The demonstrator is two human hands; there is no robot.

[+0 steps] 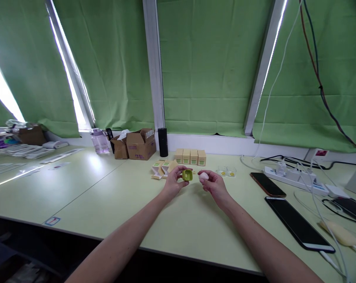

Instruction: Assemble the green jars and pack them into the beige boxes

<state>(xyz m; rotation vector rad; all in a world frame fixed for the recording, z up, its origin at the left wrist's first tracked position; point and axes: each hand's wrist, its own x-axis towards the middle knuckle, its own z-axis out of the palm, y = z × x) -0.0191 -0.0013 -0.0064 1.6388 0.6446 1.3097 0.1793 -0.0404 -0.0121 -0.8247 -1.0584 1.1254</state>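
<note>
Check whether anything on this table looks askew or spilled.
The small opened boxes by the left hand sit askew with flaps out, unlike the closed boxes lined up behind. I can see no spill.

From my station I see the counter [107,208] as smooth and glossy, throwing back light, with matt brown cardboard boxes [141,151] and smaller matt card cartons [186,157] on it. The green container [191,175] looks like smooth plastic to me, the bottle [100,142] like translucent plastic. I make out creased, matt cloth blinds [216,70] and a phone [297,222] with a glossy screen.
</note>
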